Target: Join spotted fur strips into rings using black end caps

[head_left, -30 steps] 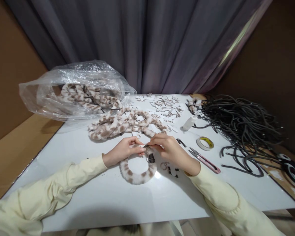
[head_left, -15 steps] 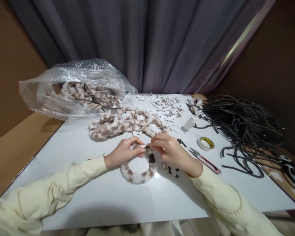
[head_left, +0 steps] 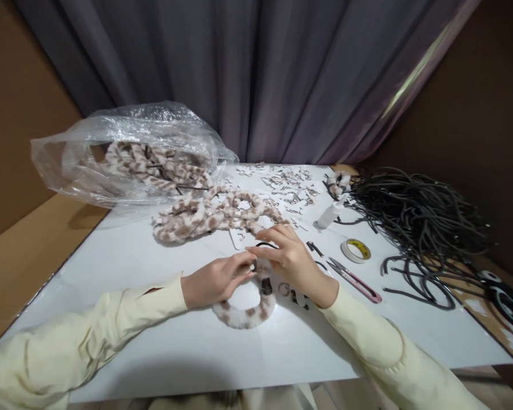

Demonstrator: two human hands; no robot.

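A fluffy white-and-brown ring [head_left: 247, 319] lies on the white table in front of me, with a black band [head_left: 266, 286] on its right side. My left hand [head_left: 216, 280] is closed, its thumb and fingers pinched at the ring's upper end, where a bit of black shows between the fingertips. Just right of it, my right hand [head_left: 297, 263] is closed on a thin black cord [head_left: 265, 245] that arches out from its fingers towards the left hand. The cord's far end is hidden by the fingers.
Behind my hands lie a pile of fluffy rings [head_left: 183, 219], a plastic bag [head_left: 137, 128] of more, and scattered metal clasps [head_left: 293, 185]. To the right are a white bottle [head_left: 330, 214], tape roll [head_left: 355, 250], pink thread snips [head_left: 357, 281], black cords [head_left: 423, 213] and scissors [head_left: 507, 296].
A black cord now arches out of my right hand's fingers, where none showed before. The left hand has turned and lowered slightly. The fluffy ring has shifted a little towards me.
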